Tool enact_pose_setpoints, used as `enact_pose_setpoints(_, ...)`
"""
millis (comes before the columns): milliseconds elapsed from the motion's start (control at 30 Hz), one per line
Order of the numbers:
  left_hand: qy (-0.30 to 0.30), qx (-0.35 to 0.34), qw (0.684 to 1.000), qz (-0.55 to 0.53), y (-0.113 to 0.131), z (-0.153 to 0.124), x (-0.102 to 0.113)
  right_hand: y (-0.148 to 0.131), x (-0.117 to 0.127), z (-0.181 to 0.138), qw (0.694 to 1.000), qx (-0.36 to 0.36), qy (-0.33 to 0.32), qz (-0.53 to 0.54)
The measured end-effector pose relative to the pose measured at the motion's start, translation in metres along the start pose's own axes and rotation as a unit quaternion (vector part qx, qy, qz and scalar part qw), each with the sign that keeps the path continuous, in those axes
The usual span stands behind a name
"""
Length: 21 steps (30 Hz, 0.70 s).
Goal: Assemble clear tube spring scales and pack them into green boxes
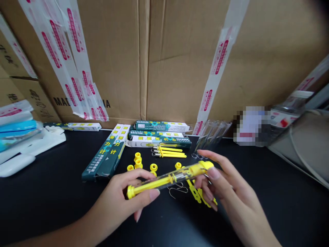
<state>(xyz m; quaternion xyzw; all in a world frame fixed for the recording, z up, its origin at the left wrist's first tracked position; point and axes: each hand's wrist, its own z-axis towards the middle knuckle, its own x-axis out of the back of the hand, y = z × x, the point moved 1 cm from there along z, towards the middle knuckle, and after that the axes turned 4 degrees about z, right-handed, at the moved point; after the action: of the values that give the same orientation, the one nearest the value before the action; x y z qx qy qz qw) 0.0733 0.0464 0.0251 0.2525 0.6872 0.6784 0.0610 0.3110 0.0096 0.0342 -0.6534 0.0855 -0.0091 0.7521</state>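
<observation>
A clear tubular spring scale (161,181) with yellow ends lies slantwise between my hands, its right end higher. Inside the tube a yellow rod and a metal spring show. My left hand (125,193) is closed around its left part, near the yellow end cap. At the other end, my right hand (231,188) pinches the yellow cap (205,166) between thumb and fingers, its index finger raised. Beneath the tube are metal hooks (178,188) and flat yellow strips (194,192), partly hidden by my right fingers. Behind it stand several yellow collars (138,163).
Yellow rods with springs (171,152) lie in front of printed boxes (159,140). Two more long boxes (106,151) lie at left. Clear tubes (212,137) stand at the right back. Large cardboard (174,68) closes off the rear; a plastic bottle (285,113) stands far right.
</observation>
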Motion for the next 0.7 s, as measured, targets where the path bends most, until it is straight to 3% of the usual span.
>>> enact_pose_setpoints(100, -0.012, -0.002, 1.0, -0.007, 0.0, -0.002, 0.001, -0.006, 0.006, 0.006, 0.998, 0.025, 0.017, -0.054)
enact_pose_setpoints(300, 0.01, -0.022, 0.999, -0.035, 0.001, 0.003, 0.004, -0.009, 0.013, 0.013, 0.997, 0.037, 0.031, -0.059)
enact_pose_setpoints(533, 0.146, -0.054, 0.986, 0.053, 0.0, -0.008, 0.016, -0.009, 0.009, 0.008, 0.999, -0.038, -0.015, 0.033)
enact_pose_setpoints(700, 0.171, -0.064, 0.978, 0.099, 0.001, -0.015, 0.029, -0.008, 0.008, 0.008, 0.996, -0.065, -0.049, 0.038)
